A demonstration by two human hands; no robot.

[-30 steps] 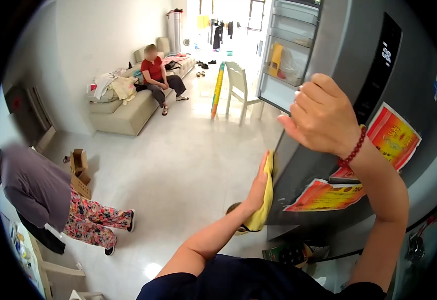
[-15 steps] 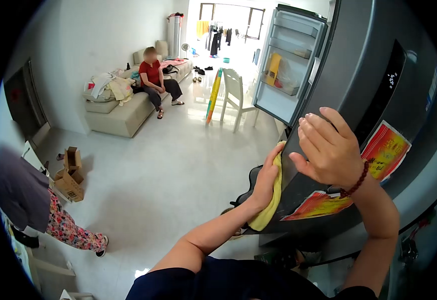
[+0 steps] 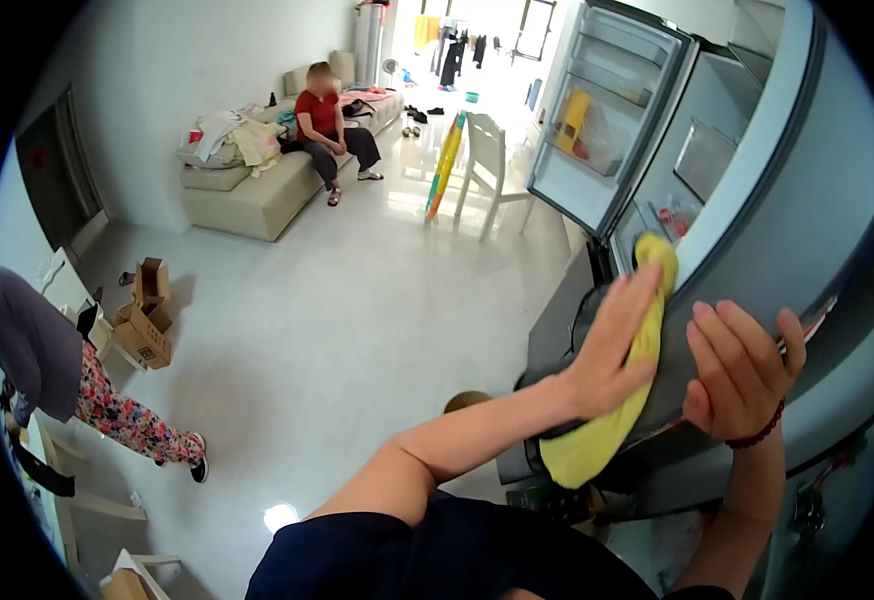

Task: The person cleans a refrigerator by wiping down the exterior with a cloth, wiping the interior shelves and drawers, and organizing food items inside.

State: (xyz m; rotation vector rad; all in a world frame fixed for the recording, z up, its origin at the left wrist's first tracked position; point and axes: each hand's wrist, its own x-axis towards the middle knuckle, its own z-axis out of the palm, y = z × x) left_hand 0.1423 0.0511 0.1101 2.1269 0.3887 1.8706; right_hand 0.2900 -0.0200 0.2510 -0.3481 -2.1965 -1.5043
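Beige sofa (image 3: pixel 242 208), cardboard boxes (image 3: pixel 145 340); white chair (image 3: pixel 484 148)

Sofa (image 3: pixel 247 210) left of chair (image 3: pixel 484 150); fridge (image 3: pixel 807 220) (cloth (image 3: pixel 597 440) against it) right of chair; cartons (image 3: pixel 147 335) on floor (image 3: pixel 357 300)

Yellow cloth (image 3: pixel 589 445): matt fabric; fridge door (image 3: pixel 822 220): smooth grey, faint sheen; door bins (image 3: pixel 607 85): clear plastic; floor (image 3: pixel 357 330): glossy, reflective; boxes (image 3: pixel 145 338): matt brown cardboard; wall (image 3: pixel 177 60): smooth, matt

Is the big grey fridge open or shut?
Open. On the fridge, the far door stands swung out, its shelves showing, and you can see inside.
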